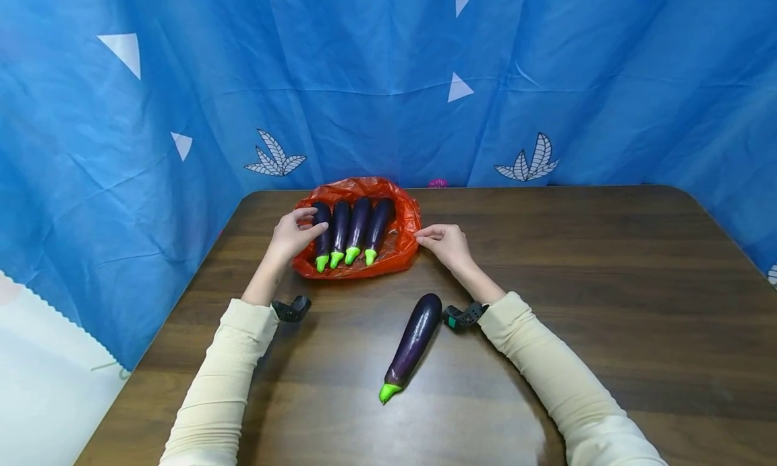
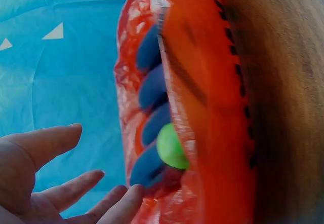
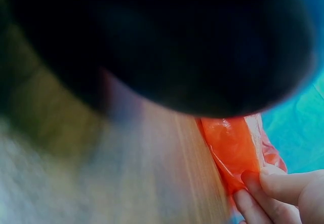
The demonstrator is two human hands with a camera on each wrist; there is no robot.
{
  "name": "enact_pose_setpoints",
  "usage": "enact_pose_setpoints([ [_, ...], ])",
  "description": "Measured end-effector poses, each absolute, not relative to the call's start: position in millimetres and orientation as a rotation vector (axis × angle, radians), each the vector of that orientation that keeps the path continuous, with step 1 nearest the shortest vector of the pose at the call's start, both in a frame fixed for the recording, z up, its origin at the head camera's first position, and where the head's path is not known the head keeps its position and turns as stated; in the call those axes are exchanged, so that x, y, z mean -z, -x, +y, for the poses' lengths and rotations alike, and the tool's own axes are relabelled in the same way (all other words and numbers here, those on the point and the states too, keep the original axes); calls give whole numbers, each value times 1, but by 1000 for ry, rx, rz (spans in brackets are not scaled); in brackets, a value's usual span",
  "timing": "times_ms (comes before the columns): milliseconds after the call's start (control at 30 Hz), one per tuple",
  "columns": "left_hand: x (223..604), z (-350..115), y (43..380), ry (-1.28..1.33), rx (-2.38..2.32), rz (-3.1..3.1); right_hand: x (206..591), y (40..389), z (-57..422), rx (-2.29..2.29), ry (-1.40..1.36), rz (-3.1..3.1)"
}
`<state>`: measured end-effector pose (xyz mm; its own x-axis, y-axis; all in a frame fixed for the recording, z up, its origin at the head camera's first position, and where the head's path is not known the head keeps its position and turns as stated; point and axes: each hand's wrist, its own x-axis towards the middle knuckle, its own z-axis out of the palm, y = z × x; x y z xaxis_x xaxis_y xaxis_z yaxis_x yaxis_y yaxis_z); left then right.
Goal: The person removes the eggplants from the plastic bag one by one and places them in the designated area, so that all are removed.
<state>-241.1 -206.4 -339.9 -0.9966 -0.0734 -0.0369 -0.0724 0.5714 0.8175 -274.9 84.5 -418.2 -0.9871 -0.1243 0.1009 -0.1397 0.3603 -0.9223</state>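
A red plastic bag [image 1: 397,260] lies with its mouth spread on the table, and several eggplants [image 1: 359,223] rest in it side by side, green stems toward the near rim. My left hand [image 1: 294,235] is over the bag's left side, beside the leftmost eggplant; the left wrist view shows its fingers [image 2: 61,138] apart with nothing held between them. With thumb and fingers my right hand [image 1: 446,245] pinches the bag's right rim, also seen in the right wrist view. One more eggplant [image 1: 415,341] lies on the table between the forearms, its green stem toward me.
The brown wooden table [image 1: 577,264] has a far edge just behind the bag. A blue curtain [image 1: 388,61] with white triangles and leaf prints hangs behind it. Each wrist carries a black camera [image 1: 293,309]. A dark, blurred shape fills much of the right wrist view.
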Motion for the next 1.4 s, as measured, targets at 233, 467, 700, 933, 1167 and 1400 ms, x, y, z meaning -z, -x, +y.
enact_pose_setpoints([
  [233,350,-211,245,-213,1532,-2746,419,275,84,-1748,-256,-2583],
  [467,360,-208,249,-203,1642,-2701,418,275,83,-1750,-245,-2584],
  [700,369,-205,251,-206,1596,-2708,418,276,84,-1742,-252,-2580],
  [933,378,-203,251,-200,1476,-2765,419,273,84,-1735,-248,-2596],
  [1167,385,-201,250,-189,1411,-2790,421,271,85,-1731,-237,-2590],
  [1400,385,-205,251,-216,1522,-2684,421,273,83,-1736,-250,-2580],
])
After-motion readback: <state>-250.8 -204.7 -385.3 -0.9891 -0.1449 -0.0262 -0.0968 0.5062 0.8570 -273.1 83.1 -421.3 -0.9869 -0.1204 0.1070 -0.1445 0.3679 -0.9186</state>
